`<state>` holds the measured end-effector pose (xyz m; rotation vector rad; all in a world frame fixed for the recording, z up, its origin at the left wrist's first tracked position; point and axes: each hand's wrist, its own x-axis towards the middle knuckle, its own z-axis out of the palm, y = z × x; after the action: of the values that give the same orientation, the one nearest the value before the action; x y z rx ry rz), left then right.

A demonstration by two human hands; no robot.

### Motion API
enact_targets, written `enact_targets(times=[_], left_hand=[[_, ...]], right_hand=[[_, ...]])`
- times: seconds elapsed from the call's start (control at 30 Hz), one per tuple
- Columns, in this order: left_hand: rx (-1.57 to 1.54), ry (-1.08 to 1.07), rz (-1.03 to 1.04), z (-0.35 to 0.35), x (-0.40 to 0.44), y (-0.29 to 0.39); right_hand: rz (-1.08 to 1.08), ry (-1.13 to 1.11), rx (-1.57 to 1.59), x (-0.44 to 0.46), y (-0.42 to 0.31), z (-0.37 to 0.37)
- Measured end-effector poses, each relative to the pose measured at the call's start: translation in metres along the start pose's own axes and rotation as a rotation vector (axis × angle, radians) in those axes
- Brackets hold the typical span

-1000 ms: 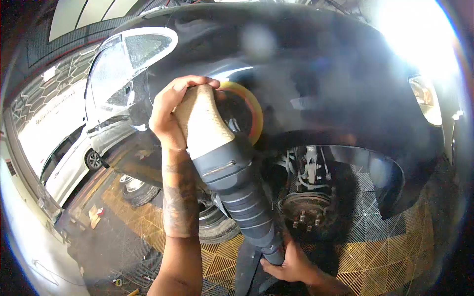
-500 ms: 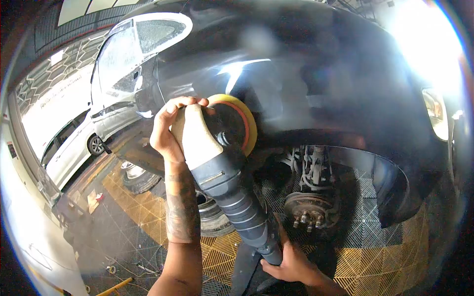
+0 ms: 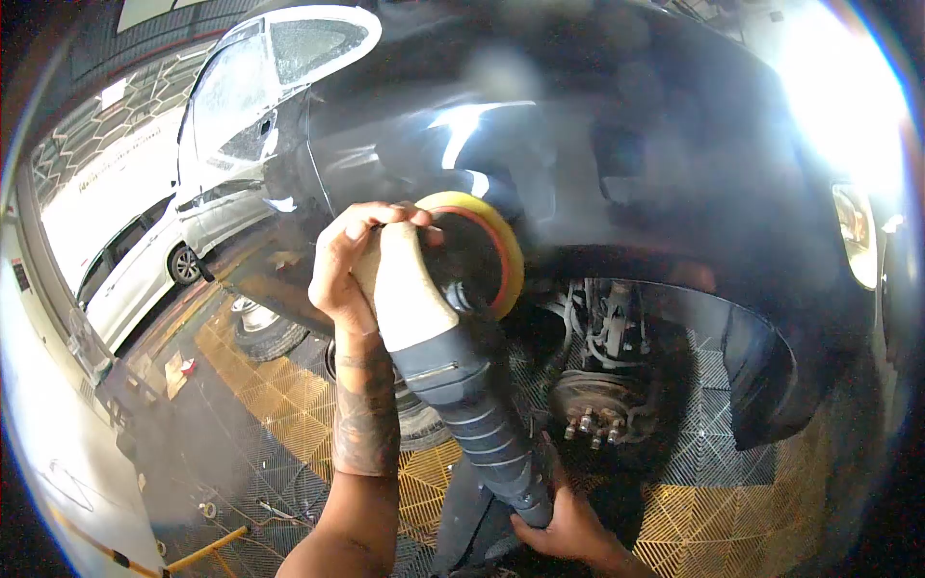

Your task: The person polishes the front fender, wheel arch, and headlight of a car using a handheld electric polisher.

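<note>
A power polisher (image 3: 458, 385) with a dark body and a cream-coloured head cover slants across the middle. My left hand (image 3: 352, 260) wraps over the cover at its upper end. Around the rear end of the body, low in the view, my right hand (image 3: 568, 520) is closed. The round pad (image 3: 514, 255), yellow with a red-orange ring, faces the dark car's body panel (image 3: 617, 183) just above the wheel arch. Whether the pad touches the paint cannot be made out.
Below the arch shows a bare wheel hub (image 3: 597, 409) with studs. Loose wheels (image 3: 265, 332) lie on the yellow and grey tiled floor (image 3: 713, 520). A white car (image 3: 135, 279) stands at the left. A yellow pole (image 3: 207, 547) is at the lower left.
The polisher and its pad have moved down along the panel, then slightly right, with both my hands still on it. The view has shifted a little.
</note>
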<state>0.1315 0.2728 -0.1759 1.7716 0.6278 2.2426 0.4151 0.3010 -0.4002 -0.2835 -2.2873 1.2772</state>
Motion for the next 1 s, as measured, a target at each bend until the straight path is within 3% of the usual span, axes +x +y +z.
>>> enact_targets(times=[0.17,0.27,0.67,0.87,0.97,1.0], left_hand=[[-0.022,0.037,0.038,-0.007,-0.004,-0.001],[0.045,-0.036,-0.025,0.008,0.015,0.005],[0.089,-0.383,-0.105,0.075,0.074,0.005],[0.140,-0.293,-0.136,0.070,0.065,0.009],[0.164,-0.291,-0.119,0.067,0.065,0.011],[0.178,-0.273,-0.109,0.066,0.063,0.010]], right_hand=[[-0.017,-0.044,-0.165,0.006,-0.007,-0.008],[0.010,-0.028,0.042,0.005,-0.005,-0.002],[-0.025,0.260,0.089,0.009,0.006,0.034],[0.079,0.225,0.003,0.004,0.017,0.043],[0.148,0.085,0.076,0.011,0.010,0.036],[0.076,0.161,0.096,0.013,0.000,0.033]])
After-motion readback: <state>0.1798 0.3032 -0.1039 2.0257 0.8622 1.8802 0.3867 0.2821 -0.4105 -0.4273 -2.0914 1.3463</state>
